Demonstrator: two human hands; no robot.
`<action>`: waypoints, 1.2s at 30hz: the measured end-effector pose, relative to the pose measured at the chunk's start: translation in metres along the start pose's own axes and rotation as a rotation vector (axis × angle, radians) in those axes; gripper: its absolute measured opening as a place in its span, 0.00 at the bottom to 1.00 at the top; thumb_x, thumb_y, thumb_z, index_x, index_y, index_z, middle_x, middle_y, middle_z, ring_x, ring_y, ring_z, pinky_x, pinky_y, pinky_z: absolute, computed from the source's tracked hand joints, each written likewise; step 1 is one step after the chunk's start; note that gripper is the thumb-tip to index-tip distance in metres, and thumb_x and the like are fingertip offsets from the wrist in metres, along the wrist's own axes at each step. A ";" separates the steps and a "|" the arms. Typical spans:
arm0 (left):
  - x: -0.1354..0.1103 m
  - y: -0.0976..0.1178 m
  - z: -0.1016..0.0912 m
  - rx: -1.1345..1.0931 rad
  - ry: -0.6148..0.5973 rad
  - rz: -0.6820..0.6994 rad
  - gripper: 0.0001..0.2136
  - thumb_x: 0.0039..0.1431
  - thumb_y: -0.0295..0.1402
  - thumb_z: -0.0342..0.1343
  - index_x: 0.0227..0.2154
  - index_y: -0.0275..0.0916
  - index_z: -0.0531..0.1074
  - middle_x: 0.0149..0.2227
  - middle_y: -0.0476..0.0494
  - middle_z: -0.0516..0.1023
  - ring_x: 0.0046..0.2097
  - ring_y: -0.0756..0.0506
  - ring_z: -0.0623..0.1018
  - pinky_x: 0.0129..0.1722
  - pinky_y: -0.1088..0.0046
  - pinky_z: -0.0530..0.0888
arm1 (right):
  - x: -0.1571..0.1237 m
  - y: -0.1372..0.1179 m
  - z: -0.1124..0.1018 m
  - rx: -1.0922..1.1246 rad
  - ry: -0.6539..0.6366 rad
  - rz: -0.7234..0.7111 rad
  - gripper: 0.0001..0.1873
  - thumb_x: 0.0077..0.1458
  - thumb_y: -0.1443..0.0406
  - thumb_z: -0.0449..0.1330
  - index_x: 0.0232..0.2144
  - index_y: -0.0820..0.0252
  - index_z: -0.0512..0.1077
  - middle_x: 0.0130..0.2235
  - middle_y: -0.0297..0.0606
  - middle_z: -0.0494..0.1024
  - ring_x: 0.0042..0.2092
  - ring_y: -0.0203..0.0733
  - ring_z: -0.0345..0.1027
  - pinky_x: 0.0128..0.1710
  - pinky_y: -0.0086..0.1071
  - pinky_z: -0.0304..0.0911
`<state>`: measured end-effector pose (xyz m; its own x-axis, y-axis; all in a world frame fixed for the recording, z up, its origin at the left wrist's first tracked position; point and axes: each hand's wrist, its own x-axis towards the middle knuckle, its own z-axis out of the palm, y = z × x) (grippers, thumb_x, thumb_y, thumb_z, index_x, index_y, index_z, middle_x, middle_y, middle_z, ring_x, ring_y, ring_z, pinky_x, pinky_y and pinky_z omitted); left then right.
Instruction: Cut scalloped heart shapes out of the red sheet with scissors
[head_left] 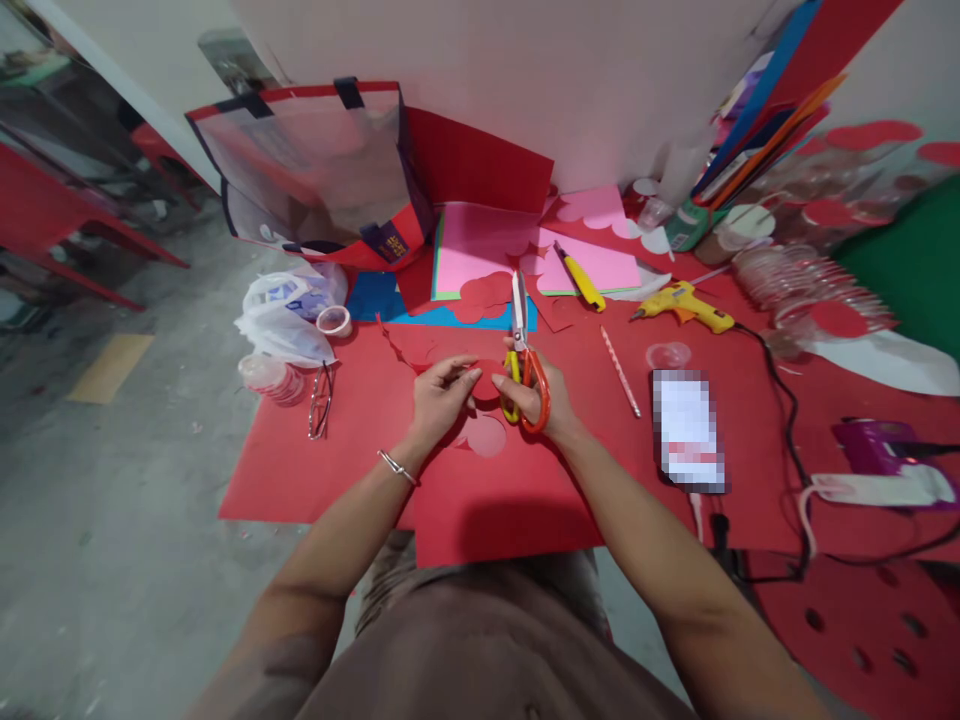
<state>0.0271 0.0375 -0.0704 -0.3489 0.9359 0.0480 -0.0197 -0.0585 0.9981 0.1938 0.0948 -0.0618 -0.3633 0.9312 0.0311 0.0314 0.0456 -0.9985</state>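
Between my two hands is a small round red paper piece [490,382]. My left hand [442,400] pinches its left edge with thumb and fingers. In my right hand [553,402] are scissors [535,392] with orange and yellow handles, blades pointing away from me; the right thumb also rests at the paper's right edge. Just below the hands, a pale pink round shape [487,437] lies on red paper [510,505]. A thin red paper scrap [397,350] lies beyond my left hand. Further off are a red scalloped cutout [484,297] and pink sheets [480,245].
A yellow cutter [581,278], glue gun [686,306], pencil [620,372] and phone [688,430] lie to the right. Stacked clear lids [814,280] stand at far right. Glasses [320,402], a white plastic bag [285,315] and a large tote bag [315,170] are on the left.
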 end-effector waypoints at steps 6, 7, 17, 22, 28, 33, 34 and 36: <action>0.001 0.003 -0.005 0.025 -0.062 -0.033 0.19 0.58 0.45 0.69 0.46 0.38 0.81 0.24 0.53 0.78 0.18 0.51 0.75 0.19 0.76 0.74 | -0.001 0.001 0.001 -0.033 -0.035 0.019 0.35 0.52 0.54 0.69 0.61 0.55 0.72 0.32 0.30 0.71 0.31 0.40 0.66 0.30 0.34 0.67; 0.000 0.003 -0.005 0.035 -0.096 -0.037 0.19 0.59 0.45 0.68 0.48 0.38 0.81 0.23 0.53 0.77 0.18 0.51 0.75 0.19 0.76 0.75 | -0.001 0.002 0.001 -0.033 -0.034 0.024 0.36 0.52 0.55 0.69 0.62 0.55 0.72 0.32 0.30 0.71 0.31 0.39 0.66 0.30 0.35 0.68; -0.004 0.006 -0.006 -0.046 -0.299 -0.204 0.28 0.60 0.41 0.65 0.61 0.38 0.70 0.21 0.52 0.79 0.22 0.46 0.81 0.23 0.73 0.78 | -0.001 0.003 -0.001 -0.042 -0.050 -0.002 0.35 0.53 0.55 0.69 0.62 0.54 0.72 0.32 0.30 0.71 0.31 0.39 0.68 0.31 0.35 0.69; -0.007 0.011 -0.004 -0.033 -0.356 -0.215 0.32 0.57 0.36 0.66 0.65 0.38 0.66 0.23 0.52 0.80 0.23 0.45 0.82 0.25 0.72 0.79 | -0.001 0.003 -0.002 -0.040 -0.063 -0.015 0.35 0.53 0.56 0.68 0.63 0.53 0.72 0.32 0.29 0.71 0.30 0.38 0.67 0.30 0.34 0.70; -0.007 0.006 -0.005 -0.037 -0.261 -0.135 0.25 0.58 0.39 0.67 0.56 0.38 0.73 0.25 0.54 0.77 0.21 0.48 0.80 0.24 0.71 0.80 | -0.003 0.000 0.000 0.014 -0.079 0.018 0.35 0.53 0.57 0.69 0.63 0.54 0.72 0.32 0.29 0.70 0.27 0.35 0.64 0.25 0.31 0.66; -0.008 0.008 -0.003 -0.026 -0.215 -0.073 0.24 0.59 0.43 0.68 0.55 0.37 0.73 0.21 0.56 0.74 0.19 0.48 0.78 0.22 0.72 0.79 | -0.003 0.000 0.000 0.029 -0.053 0.026 0.35 0.53 0.56 0.69 0.63 0.55 0.71 0.32 0.28 0.70 0.27 0.35 0.64 0.26 0.31 0.66; -0.008 0.009 -0.002 -0.025 -0.209 -0.060 0.25 0.59 0.44 0.68 0.55 0.37 0.73 0.21 0.56 0.74 0.19 0.48 0.78 0.22 0.73 0.79 | -0.003 -0.001 0.000 0.020 -0.047 0.022 0.35 0.53 0.56 0.69 0.62 0.55 0.72 0.32 0.28 0.70 0.28 0.36 0.64 0.26 0.32 0.66; -0.008 0.008 -0.002 -0.027 -0.197 -0.045 0.25 0.59 0.45 0.68 0.55 0.38 0.74 0.21 0.56 0.74 0.19 0.48 0.78 0.21 0.73 0.79 | -0.003 -0.002 -0.001 0.015 -0.039 0.022 0.35 0.53 0.55 0.69 0.61 0.55 0.72 0.32 0.28 0.69 0.29 0.36 0.64 0.27 0.31 0.66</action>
<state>0.0276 0.0291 -0.0624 -0.1576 0.9874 0.0125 -0.0573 -0.0217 0.9981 0.1957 0.0921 -0.0598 -0.3985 0.9171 0.0080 0.0254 0.0197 -0.9995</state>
